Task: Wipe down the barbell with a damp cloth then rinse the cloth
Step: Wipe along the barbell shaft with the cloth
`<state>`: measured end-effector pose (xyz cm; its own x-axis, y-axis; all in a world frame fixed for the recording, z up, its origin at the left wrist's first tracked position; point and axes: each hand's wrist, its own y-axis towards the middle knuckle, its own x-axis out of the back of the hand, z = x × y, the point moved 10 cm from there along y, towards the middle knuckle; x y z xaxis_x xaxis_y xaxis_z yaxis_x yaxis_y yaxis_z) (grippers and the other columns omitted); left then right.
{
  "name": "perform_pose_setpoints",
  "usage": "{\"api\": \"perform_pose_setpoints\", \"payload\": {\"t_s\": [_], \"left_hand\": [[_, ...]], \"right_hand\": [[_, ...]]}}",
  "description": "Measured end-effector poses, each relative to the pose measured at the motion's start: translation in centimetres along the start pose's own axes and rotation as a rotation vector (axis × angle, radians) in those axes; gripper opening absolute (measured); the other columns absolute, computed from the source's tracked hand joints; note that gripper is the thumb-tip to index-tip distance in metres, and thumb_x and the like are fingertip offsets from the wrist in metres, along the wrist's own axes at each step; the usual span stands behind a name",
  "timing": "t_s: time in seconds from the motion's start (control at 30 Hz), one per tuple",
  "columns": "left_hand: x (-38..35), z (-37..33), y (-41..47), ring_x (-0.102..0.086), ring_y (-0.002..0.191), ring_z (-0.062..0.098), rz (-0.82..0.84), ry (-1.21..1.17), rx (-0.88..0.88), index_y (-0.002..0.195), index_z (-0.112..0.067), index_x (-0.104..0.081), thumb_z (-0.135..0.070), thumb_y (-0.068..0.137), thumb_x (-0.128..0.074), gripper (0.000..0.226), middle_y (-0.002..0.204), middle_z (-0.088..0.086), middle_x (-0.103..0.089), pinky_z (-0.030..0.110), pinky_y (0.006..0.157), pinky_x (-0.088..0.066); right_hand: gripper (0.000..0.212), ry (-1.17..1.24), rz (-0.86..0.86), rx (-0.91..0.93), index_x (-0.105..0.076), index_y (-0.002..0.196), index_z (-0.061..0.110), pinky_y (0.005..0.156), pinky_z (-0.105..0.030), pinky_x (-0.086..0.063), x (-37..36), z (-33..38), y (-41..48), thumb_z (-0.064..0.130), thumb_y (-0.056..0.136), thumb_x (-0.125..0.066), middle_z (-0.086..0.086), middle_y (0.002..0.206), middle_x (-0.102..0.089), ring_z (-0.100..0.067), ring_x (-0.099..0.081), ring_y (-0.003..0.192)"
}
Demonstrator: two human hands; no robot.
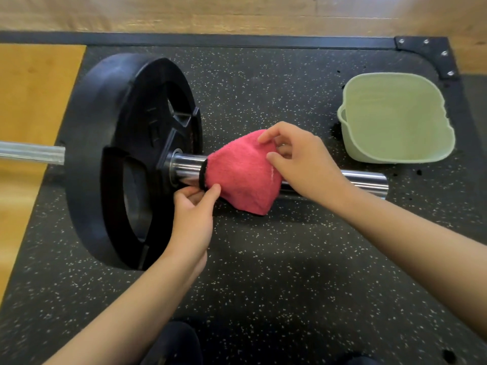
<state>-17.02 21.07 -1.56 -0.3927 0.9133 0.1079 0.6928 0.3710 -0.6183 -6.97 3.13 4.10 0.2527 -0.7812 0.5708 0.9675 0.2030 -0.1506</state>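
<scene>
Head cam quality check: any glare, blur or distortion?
Head view: bright glare streaks on the chrome barbell sleeve; pink terry cloth sharp at centre; speckled black rubber mat softens toward the bottom edge; wide-angle lens bows the bar.

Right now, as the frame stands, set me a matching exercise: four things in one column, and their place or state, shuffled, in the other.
Things:
1. pink cloth
2. green basin
3. black weight plate
4. left hand

Places or states:
a. stands on the speckled mat, beyond the sleeve's free end
b. draped over the chrome sleeve
c. pinches the cloth's black-trimmed corner
d. upright on the bar, left of the cloth

Pairs: 1-b, 2-a, 3-d, 4-c
</scene>
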Motion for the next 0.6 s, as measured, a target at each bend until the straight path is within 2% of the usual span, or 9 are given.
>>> {"api": "perform_pose_setpoints", "payload": {"t_s": [0.07,0.17,0.23,0.37,0.47,0.6], "left_hand": [[-0.6,0.2,0.0,-0.061,0.093,0.003,0.057,-0.019,0.023,0.115,-0.01,-0.055,-0.027,0.092,-0.06,0.028,0.098,-0.005,-0.067,0.02,0.084,-0.044],[-2.1,0.9,-0.8,-0.069,0.096,0.012,0.196,-0.076,0.1,0.105,-0.014,-0.065,-0.028,0.091,-0.06,0.021,0.098,-0.001,-0.074,0.028,0.089,-0.048],[-3.0,0.6,-1.4,-0.069,0.097,0.015,0.259,-0.102,0.1,0.106,-0.012,-0.066,-0.023,0.089,-0.061,0.022,0.101,0.003,-0.074,0.032,0.092,-0.049],[-4.1,-1.2,-2.6,-0.068,0.102,0.018,0.369,-0.158,0.033,0.11,-0.008,-0.065,-0.023,0.08,-0.063,0.033,0.105,0.005,-0.073,0.034,0.093,-0.049],[-4.5,-2.9,-2.9,-0.067,0.104,0.021,0.404,-0.217,-0.019,0.115,-0.004,-0.064,-0.024,0.076,-0.062,0.043,0.109,0.009,-0.071,0.035,0.094,-0.049],[-4.9,-5.6,-2.8,-0.066,0.107,0.022,0.381,-0.268,-0.078,0.117,-0.003,-0.062,-0.024,0.078,-0.062,0.044,0.111,0.01,-0.07,0.037,0.096,-0.049]], "right_hand": [[0.03,0.09,-0.031,0.004,-0.064,0.099,0.024,0.073,-0.024,-0.053,0.5,0.1,0.0,-0.002,0.085,-0.058,0.001,0.104,-0.066,-0.008,-0.065,0.076],[0.032,0.216,-0.047,0.028,-0.063,0.094,0.019,0.058,-0.014,-0.042,1.1,0.7,-0.2,-0.01,0.085,-0.054,0.001,0.101,-0.067,0.0,-0.054,0.051],[0.032,0.279,-0.053,0.047,-0.062,0.093,0.017,0.06,-0.013,-0.043,1.4,1.2,-0.4,-0.012,0.085,-0.052,0.004,0.099,-0.067,0.003,-0.055,0.053],[0.036,0.367,-0.105,0.096,-0.061,0.088,0.021,0.07,-0.014,-0.046,2.1,2.3,-0.6,-0.014,0.083,-0.053,0.006,0.097,-0.066,0.005,-0.059,0.071],[0.037,0.401,-0.151,0.137,-0.06,0.086,0.019,0.069,-0.01,-0.043,2.7,3.6,-0.5,-0.016,0.079,-0.053,0.005,0.091,-0.066,0.01,-0.056,0.068],[0.038,0.41,-0.179,0.164,-0.06,0.084,0.022,0.065,-0.009,-0.042,3.4,5.4,-0.1,-0.015,0.078,-0.053,0.007,0.089,-0.065,0.011,-0.054,0.063]]}}
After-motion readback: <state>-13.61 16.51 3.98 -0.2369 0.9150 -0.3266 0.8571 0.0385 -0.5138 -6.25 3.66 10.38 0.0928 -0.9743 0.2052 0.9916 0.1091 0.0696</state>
